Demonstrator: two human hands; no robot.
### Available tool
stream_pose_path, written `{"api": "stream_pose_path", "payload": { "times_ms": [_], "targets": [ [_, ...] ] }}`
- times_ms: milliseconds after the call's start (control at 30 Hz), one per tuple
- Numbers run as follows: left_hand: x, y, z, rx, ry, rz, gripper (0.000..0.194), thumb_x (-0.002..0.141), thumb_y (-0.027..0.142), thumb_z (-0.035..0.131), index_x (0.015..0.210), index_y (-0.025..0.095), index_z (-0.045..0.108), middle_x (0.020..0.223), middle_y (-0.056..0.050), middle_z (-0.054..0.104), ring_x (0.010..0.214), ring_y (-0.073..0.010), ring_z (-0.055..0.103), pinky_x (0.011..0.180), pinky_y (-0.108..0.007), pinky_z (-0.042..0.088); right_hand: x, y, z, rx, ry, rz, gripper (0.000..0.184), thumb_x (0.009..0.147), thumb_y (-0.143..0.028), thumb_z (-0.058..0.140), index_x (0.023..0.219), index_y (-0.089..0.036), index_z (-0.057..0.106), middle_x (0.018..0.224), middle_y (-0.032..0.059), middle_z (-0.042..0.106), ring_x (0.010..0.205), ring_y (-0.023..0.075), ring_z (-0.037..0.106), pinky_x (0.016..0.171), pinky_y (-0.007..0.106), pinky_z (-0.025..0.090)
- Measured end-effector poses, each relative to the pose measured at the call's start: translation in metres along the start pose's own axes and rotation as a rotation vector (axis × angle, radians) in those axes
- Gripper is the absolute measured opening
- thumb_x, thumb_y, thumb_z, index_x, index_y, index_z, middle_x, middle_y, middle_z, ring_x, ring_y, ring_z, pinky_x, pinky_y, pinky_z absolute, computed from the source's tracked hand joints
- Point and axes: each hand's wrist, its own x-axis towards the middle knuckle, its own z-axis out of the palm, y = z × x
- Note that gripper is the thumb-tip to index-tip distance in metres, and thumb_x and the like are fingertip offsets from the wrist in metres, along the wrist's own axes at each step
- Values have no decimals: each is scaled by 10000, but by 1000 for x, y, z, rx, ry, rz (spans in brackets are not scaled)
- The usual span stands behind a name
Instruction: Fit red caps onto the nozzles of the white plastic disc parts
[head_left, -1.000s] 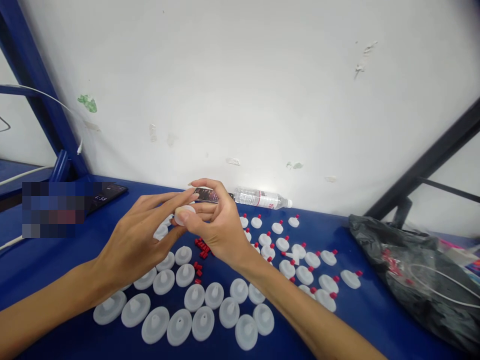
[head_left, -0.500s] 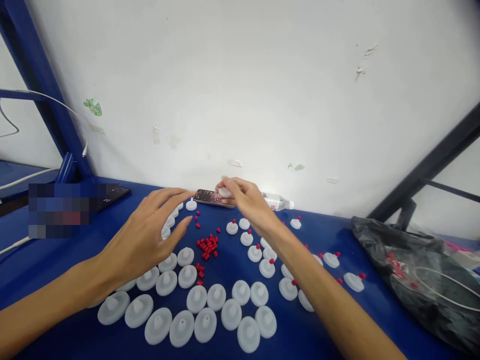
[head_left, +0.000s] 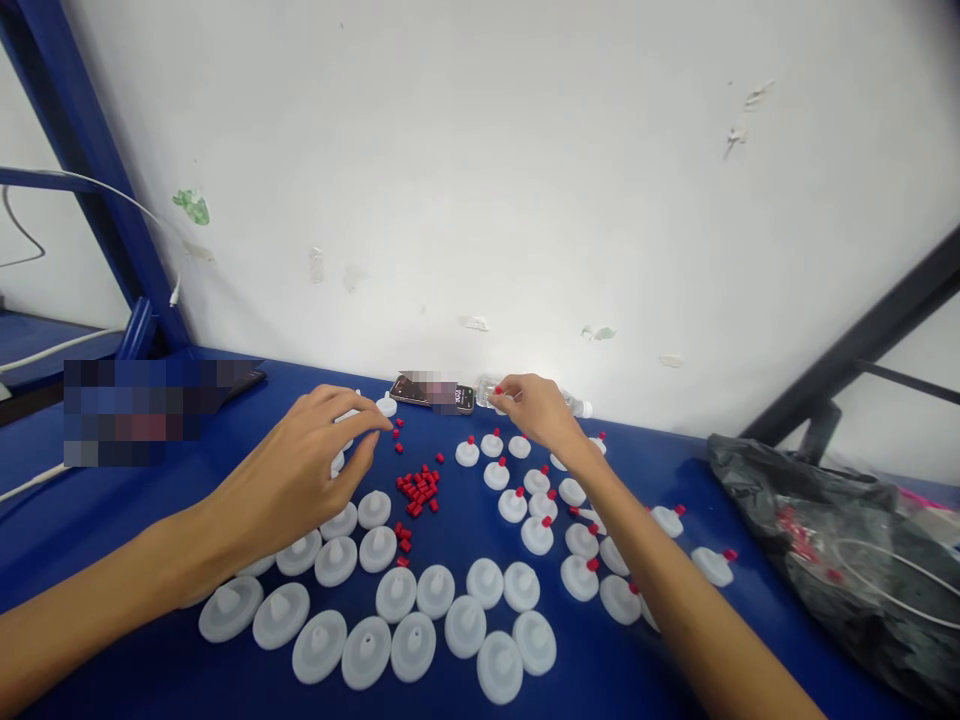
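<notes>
My left hand [head_left: 300, 470] reaches over the left rows of plain white plastic caps [head_left: 390, 595], its fingers curled down onto one white cap [head_left: 343, 416] at the back. My right hand [head_left: 536, 410] is stretched to the back of the blue table [head_left: 112, 530] and pinches a white cap with a red plug [head_left: 498, 396] near the phone. A small pile of loose red plugs [head_left: 418, 488] lies between my hands. White caps fitted with red plugs [head_left: 536, 535] are spread under and beside my right forearm.
A phone [head_left: 433, 392] and a lying water bottle [head_left: 579, 406] rest against the white wall. A second dark phone [head_left: 241, 378] sits at the back left. A black plastic bag [head_left: 825, 540] fills the right end. A blue frame post [head_left: 82, 160] rises on the left.
My hands were together on one white cap and have come apart. The right hand carried the cap, with a red plug in it, to the back right; the left dropped onto the plain caps.
</notes>
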Motion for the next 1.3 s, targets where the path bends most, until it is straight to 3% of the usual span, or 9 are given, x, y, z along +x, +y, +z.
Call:
{"api": "stream_pose_path", "payload": {
  "times_ms": [133,300,467,567,667,833,1000,1133,1300],
  "targets": [
    [1,-4,0,0,-28,-34,294,1072,295,456,1130,227,736,1155,-82,762,1151,-291,645,943,-441,523,2,11,4,-131,-118,35,350,1065,-384,699,1361,-198,671,1379,110,687,1145,257,717,969,475,631],
    [5,-10,-2,-57,-75,-196,395,1082,439,433,1287,238,705,1220,-88,769,1219,-308,636,1042,-487,511,2,16,5,-250,-225,38,359,1063,-381,702,1370,-199,668,1392,115,681,1159,265,713,976,481,628],
    [11,-19,-4,-67,-136,-343,524,1068,593,358,1332,283,688,1260,-74,789,1259,-328,643,1054,-487,534,-2,1,0,-326,-189,-20,365,1059,-387,706,1367,-195,668,1389,116,681,1157,267,714,973,488,629],
    [22,-31,-1,-27,-167,-372,557,1041,594,358,1303,254,714,1296,-89,787,1271,-342,656,1052,-466,548,-10,-20,-4,-326,-148,-163,270,1082,-365,671,1286,-193,713,1315,94,730,1152,246,718,1013,460,600],
    [43,-49,8,32,-273,-385,553,1006,548,439,1328,197,720,1302,-109,785,1297,-359,660,1127,-466,521,-22,-42,1,-329,-179,-342,156,1071,-328,687,1119,-240,806,1160,54,808,1176,231,705,1013,339,542],
    [81,-78,28,122,-566,-403,495,1011,488,699,1396,182,644,1393,-130,687,1280,-314,660,1104,-574,547,-34,-55,25,-421,-225,-497,141,971,-295,820,1035,-172,844,1129,158,811,1268,345,630,1031,435,479],
    [98,-90,43,77,-794,-397,424,1027,433,705,1365,184,649,1342,-110,694,1143,-262,709,978,-493,627,-32,-51,35,-441,-219,-572,141,986,-93,717,958,-180,824,1094,131,820,1219,310,651,1072,436,418],
    [100,-92,49,81,-840,-375,381,1022,413,715,1320,180,671,1317,-101,703,1132,-256,712,965,-477,631,-28,-51,31,-390,-180,-591,177,1008,-68,662,1000,-188,792,960,94,823,1048,261,716,1077,409,388],
    [110,-84,35,70,-767,-298,339,1028,419,706,1268,181,692,1293,-96,712,1127,-250,709,975,-476,625,-21,-49,10,-237,-88,-552,180,1024,-91,654,988,-196,796,810,43,805,844,221,741,931,339,441]
  ]
}}
